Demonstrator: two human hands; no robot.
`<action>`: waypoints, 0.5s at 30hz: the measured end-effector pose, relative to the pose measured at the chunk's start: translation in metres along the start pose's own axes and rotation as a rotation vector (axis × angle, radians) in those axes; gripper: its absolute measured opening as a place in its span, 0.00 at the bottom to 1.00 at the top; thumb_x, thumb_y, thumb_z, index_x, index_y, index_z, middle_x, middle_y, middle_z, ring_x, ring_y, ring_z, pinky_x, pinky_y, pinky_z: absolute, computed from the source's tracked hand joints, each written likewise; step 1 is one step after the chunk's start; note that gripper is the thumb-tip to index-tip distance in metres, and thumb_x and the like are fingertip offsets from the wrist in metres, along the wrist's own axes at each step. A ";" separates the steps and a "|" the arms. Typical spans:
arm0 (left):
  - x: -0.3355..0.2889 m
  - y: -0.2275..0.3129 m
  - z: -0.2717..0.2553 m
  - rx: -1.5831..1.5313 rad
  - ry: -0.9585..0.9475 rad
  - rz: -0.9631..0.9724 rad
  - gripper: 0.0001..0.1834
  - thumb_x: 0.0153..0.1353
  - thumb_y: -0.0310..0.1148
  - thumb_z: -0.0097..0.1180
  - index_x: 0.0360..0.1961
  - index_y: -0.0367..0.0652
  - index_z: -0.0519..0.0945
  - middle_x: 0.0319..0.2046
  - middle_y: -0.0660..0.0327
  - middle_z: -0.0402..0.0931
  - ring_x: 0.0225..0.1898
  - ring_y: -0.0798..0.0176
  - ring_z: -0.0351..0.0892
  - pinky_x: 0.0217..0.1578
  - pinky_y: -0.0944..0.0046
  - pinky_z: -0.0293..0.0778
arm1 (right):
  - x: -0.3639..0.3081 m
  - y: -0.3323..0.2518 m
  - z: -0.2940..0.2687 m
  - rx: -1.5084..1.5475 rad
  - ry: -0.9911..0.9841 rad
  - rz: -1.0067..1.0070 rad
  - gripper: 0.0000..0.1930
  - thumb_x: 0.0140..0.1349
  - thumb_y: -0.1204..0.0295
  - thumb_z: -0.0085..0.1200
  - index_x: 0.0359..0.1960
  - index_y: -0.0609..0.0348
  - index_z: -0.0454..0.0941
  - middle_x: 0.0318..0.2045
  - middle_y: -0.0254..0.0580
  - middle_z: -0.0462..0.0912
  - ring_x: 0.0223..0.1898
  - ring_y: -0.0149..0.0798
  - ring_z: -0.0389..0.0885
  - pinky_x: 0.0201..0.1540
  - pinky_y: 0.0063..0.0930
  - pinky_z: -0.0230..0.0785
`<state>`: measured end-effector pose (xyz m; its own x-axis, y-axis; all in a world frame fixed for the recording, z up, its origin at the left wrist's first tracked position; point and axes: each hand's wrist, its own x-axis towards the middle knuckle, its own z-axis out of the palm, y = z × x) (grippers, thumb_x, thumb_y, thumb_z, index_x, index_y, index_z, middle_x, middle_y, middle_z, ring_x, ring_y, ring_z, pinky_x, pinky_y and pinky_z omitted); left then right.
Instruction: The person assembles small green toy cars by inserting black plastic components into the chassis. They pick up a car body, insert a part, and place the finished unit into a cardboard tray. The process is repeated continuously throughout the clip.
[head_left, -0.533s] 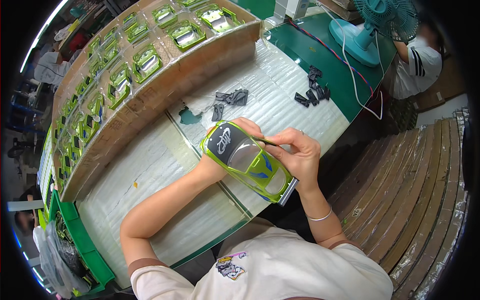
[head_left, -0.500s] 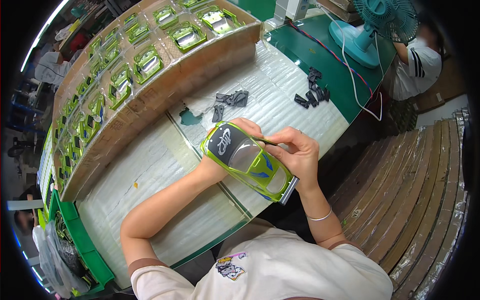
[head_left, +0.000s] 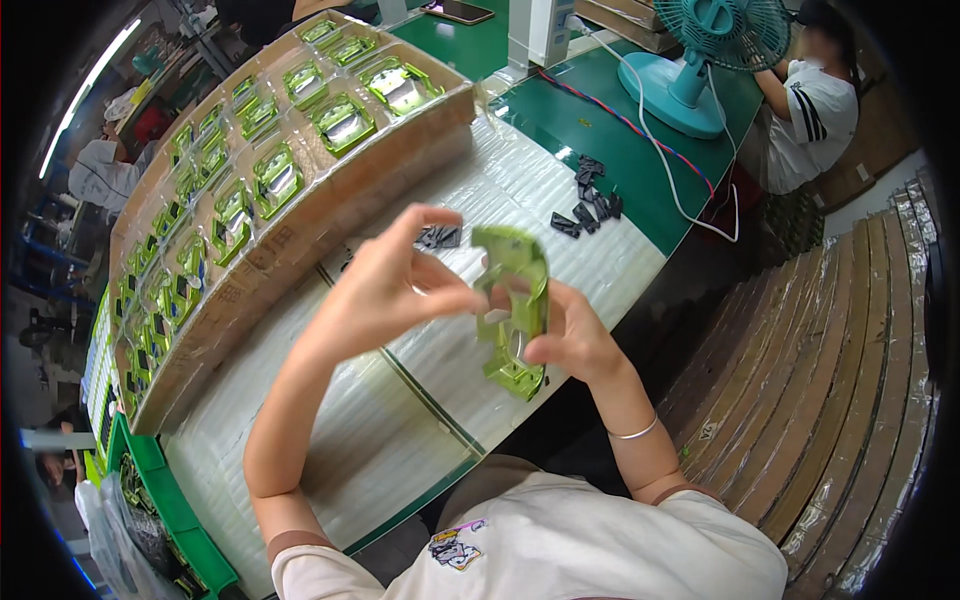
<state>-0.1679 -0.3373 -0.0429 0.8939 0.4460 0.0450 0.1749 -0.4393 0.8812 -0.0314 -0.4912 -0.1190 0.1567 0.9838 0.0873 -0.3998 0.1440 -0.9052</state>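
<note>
Gripping the green toy car shell in the right hand, thumb on the near side, fingers going behind it; shell sits just left of that palm, long axis running roughly up and down in view, blurred, held above the worktop. Left hand is on the shell's other side, thumb and forefinger spread wide, other fingers curled; thumb tip right by shell's left edge, touching or not, cannot tell. So shell is between both hands, held by the right one only as far as visible. Small dark parts lie on worktop beyond left hand, partly hidden by it; second cluster of black pieces farther off, up and right of shell. Cardboard box along worktop's left side, rows of similar green shells in clear plastic trays. Teal fan at far right end, white cable curving past it. Green crate at lower left, brown cardboard stack at right, co-worker seated upper right.
</note>
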 end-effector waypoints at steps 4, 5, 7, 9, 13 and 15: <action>0.050 0.000 0.004 0.071 0.056 0.155 0.11 0.56 0.26 0.54 0.41 0.36 0.73 0.31 0.59 0.79 0.33 0.69 0.78 0.35 0.69 0.73 | -0.004 0.002 -0.003 0.204 -0.069 -0.044 0.51 0.37 0.55 0.70 0.60 0.67 0.54 0.49 0.49 0.71 0.52 0.45 0.71 0.55 0.39 0.64; 0.065 -0.007 0.015 0.122 0.040 0.265 0.08 0.55 0.25 0.54 0.37 0.36 0.76 0.31 0.58 0.79 0.33 0.68 0.78 0.35 0.68 0.73 | -0.005 0.002 -0.005 0.202 -0.126 -0.066 0.51 0.36 0.56 0.71 0.60 0.67 0.54 0.49 0.49 0.71 0.53 0.45 0.70 0.55 0.40 0.64; 0.085 -0.006 0.037 0.300 -0.093 0.411 0.07 0.52 0.24 0.55 0.34 0.37 0.77 0.32 0.58 0.78 0.35 0.61 0.77 0.36 0.64 0.72 | -0.009 0.002 -0.004 0.178 -0.086 -0.086 0.49 0.32 0.60 0.74 0.57 0.63 0.59 0.49 0.45 0.71 0.52 0.44 0.71 0.54 0.40 0.65; 0.102 -0.020 0.062 0.405 -0.096 0.618 0.10 0.44 0.27 0.61 0.31 0.39 0.77 0.30 0.57 0.77 0.37 0.52 0.75 0.40 0.57 0.71 | -0.008 0.013 -0.009 0.140 0.029 -0.163 0.47 0.30 0.63 0.75 0.54 0.61 0.60 0.47 0.43 0.72 0.52 0.44 0.71 0.54 0.39 0.65; 0.100 -0.037 0.073 0.655 -0.029 0.685 0.08 0.44 0.30 0.60 0.28 0.40 0.78 0.27 0.59 0.77 0.35 0.55 0.74 0.37 0.57 0.70 | -0.006 0.002 -0.009 -0.046 -0.157 -0.044 0.43 0.31 0.65 0.75 0.52 0.60 0.61 0.47 0.41 0.70 0.53 0.42 0.69 0.55 0.40 0.64; 0.086 -0.041 0.064 0.545 0.078 0.585 0.07 0.45 0.27 0.59 0.27 0.40 0.78 0.27 0.58 0.77 0.33 0.55 0.75 0.35 0.59 0.72 | -0.004 0.002 -0.008 -0.038 -0.149 -0.127 0.41 0.33 0.69 0.73 0.51 0.59 0.62 0.48 0.41 0.70 0.53 0.39 0.69 0.56 0.36 0.63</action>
<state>-0.0722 -0.3308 -0.1057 0.8750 0.0704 0.4790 -0.1178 -0.9287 0.3517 -0.0261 -0.4959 -0.1248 0.0670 0.9633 0.2601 -0.3500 0.2668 -0.8979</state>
